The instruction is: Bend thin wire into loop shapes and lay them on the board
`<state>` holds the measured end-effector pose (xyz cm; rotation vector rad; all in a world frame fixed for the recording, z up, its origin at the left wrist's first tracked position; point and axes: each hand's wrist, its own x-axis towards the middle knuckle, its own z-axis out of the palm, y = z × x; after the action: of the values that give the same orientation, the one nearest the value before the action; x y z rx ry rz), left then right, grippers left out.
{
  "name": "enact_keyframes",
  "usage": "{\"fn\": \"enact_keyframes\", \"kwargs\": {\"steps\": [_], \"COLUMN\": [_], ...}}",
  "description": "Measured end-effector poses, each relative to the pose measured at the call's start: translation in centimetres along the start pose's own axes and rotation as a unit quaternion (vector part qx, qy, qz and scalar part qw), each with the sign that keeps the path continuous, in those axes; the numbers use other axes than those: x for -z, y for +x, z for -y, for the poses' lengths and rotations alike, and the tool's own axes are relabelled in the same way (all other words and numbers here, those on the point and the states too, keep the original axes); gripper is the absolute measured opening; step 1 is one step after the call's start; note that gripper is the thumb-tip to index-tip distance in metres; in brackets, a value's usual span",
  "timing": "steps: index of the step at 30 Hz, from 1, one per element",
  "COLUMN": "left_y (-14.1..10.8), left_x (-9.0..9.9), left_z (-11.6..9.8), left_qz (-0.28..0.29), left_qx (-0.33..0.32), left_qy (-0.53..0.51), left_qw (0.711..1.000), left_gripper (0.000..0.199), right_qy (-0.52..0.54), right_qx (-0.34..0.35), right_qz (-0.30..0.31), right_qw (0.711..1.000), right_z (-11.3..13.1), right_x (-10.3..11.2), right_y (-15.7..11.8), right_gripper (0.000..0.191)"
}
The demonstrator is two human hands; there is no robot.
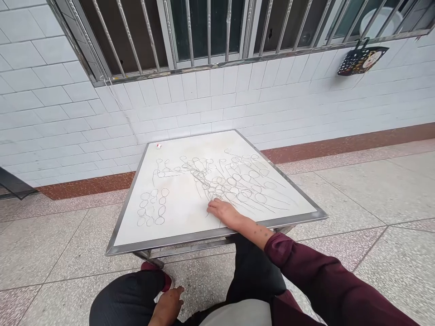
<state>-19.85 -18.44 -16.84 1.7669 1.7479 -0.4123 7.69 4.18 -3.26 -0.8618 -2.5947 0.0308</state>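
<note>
This is looking like an outdoor yard or walkway beside a house, prob. a home. A white tiled wall [238, 104] w/ a barred window [190, 31] is standing behind, terrazzo floor slabs [380, 190] are lying around, and a low metal-framed table [217, 233] is sitting on them.
</note>
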Motion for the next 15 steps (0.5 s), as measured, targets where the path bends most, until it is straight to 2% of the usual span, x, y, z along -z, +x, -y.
{"fn": "enact_keyframes", "kwargs": {"steps": [3, 5, 6, 8, 10, 12, 15], "left_y": [0.0, -0.1, -0.2, -0.5, -0.9, -1.4, -2.3], "left_x": [0.0, 0.1, 0.3, 0.7, 1.2, 1.9, 3.8], "left_z": [0.0, -0.1, -0.2, -0.6, -1.4, -2.5, -4.7], "left_qz": [-0.007, -0.015, -0.02, -0.031, -0.042, -0.049, -0.052], "left_qx": [-0.001, -0.006, -0.012, -0.031, -0.056, -0.089, -0.152], "left_qy": [-0.017, -0.037, -0.05, -0.083, -0.123, -0.172, -0.263], "left_qw": [1.0, 0.999, 0.998, 0.996, 0.99, 0.98, 0.951], "left_gripper": [0.05, 0.049, 0.049, 0.049, 0.048, 0.045, 0.038], "right_qy": [0.02, 0.123, 0.199, 0.349, 0.424, 0.462, 0.523], "right_qx": [0.015, -0.021, -0.055, -0.141, -0.214, -0.264, -0.307], "right_qz": [-0.008, -0.069, -0.117, -0.227, -0.308, -0.36, -0.4], "right_qw": [1.0, 0.99, 0.972, 0.898, 0.824, 0.766, 0.687], "right_z": [-0.3, -0.3, -0.4, -0.4, -0.6, -0.9, -1.0], "right_x": [0.5, 0.8, 0.9, 1.1, 1.2, 1.4, 1.9], "right_y": [-0.3, -0.7, -0.9, -1.1, -1.2, -1.0, -0.7], "right_gripper": [0.025, 0.022, 0.018, 0.009, 0.008, 0.015, 0.02]}}
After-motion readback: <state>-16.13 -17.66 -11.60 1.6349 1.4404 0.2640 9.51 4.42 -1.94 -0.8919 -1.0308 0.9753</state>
